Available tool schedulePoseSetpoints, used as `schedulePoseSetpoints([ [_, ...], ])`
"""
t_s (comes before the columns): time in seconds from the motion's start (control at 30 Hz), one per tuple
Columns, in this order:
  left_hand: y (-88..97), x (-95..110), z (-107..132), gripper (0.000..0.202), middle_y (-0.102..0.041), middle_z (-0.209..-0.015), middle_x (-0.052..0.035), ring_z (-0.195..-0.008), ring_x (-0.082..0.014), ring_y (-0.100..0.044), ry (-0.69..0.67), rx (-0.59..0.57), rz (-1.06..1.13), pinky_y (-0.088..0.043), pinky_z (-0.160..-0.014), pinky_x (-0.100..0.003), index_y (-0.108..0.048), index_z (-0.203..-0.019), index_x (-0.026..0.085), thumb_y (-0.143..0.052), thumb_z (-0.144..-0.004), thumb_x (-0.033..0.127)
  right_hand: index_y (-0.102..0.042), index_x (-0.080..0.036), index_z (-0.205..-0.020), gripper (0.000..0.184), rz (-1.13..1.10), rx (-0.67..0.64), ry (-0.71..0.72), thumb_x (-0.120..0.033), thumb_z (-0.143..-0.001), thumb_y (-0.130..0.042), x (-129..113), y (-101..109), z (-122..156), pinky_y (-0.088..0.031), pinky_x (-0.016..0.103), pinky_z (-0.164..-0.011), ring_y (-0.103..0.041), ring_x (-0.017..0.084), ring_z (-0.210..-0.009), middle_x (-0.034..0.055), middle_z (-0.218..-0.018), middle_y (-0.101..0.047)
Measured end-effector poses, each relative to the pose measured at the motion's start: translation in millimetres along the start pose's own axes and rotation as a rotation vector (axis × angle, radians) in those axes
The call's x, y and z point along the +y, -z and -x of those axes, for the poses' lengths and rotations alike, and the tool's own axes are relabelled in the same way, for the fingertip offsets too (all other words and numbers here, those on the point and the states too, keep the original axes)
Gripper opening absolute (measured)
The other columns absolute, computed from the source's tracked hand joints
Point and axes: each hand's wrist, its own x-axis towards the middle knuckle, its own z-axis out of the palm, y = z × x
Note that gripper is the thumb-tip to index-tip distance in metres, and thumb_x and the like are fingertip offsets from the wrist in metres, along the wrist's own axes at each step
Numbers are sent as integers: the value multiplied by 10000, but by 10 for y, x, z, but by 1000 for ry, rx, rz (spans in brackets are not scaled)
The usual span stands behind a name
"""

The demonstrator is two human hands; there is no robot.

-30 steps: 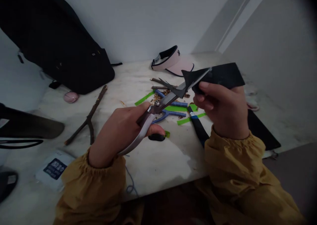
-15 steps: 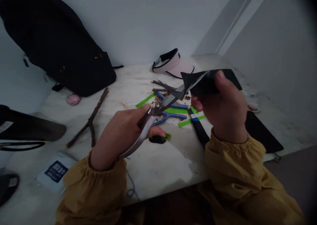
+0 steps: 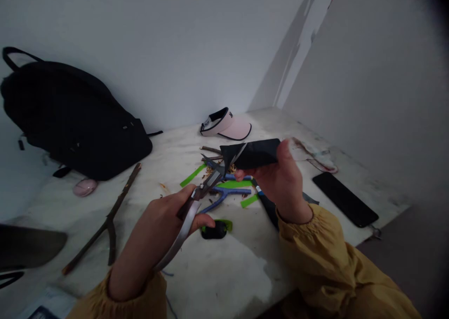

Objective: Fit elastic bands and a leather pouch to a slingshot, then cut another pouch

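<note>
My left hand [image 3: 159, 228] is wrapped round the pale handles of a pair of scissors [image 3: 182, 232], its thumb stretched along the near side. The blades reach to the left end of a dark, flat, flexible sheet [image 3: 257, 154], where a cut corner piece hangs over them. My right hand [image 3: 286, 181] pinches that sheet near its right end, thumb on top. Below the blades, a forked stick [image 3: 228, 192] with a blue covering lies among green strips [image 3: 192, 175] and brown shavings. A small black object with green edges [image 3: 214, 229] sits close to my left thumb.
Behind stand a black backpack [image 3: 77, 118] and a pink visor [image 3: 235, 126]. A bare forked branch [image 3: 110, 221] and a pink rounded object [image 3: 84, 187] lie left. A black phone [image 3: 345, 199] is near the right edge. A dark-handled tool [image 3: 267, 204] lies partly behind my right wrist.
The view has tilted up, so the table and both hands appear lower. My right hand and the dark sheet have come leftward in the picture. Both grips are unchanged.
</note>
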Motion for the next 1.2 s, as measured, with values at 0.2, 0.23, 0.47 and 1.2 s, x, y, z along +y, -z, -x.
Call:
schedulePoseSetpoints([
  [0.2, 63, 75, -23, 353, -625, -614, 27, -549, -178, -605, 27, -68, -24, -397, -537, -243, -584, -913, 237, -589, -789, 567, -658, -175, -723, 130, 123, 124, 65, -284, -750, -722, 84, -31, 24, -567, 250, -503, -625, 116, -505, -5, -638, -678],
  [0.23, 62, 72, -20, 365, -618, -610, 31, -553, -177, -604, 25, -73, -24, -398, -541, -243, -579, -909, 236, -595, -783, 578, -654, -175, -733, 118, 118, 129, 74, -270, -749, -722, 84, -27, 22, -557, 238, -485, -616, 109, -495, -8, -642, -675],
  [0.47, 7, 9, 11, 391, -587, -605, 42, -538, -162, -573, -9, -67, -56, -393, -537, -247, -550, -897, 232, -599, -776, 601, -645, -198, -913, 229, 90, 103, 106, -218, -712, -751, 49, 18, -1, -485, 209, -397, -549, 75, -456, -17, -736, -666],
  [1.2, -1, -79, 45, 454, -651, -638, 19, -568, -175, -624, -57, -56, -26, -410, -541, -243, -589, -897, 224, -603, -747, 652, -609, -185, -949, 310, 143, 56, 66, -196, -685, -771, 44, 139, -10, -440, 184, -355, -523, 64, -445, -12, -729, -645],
])
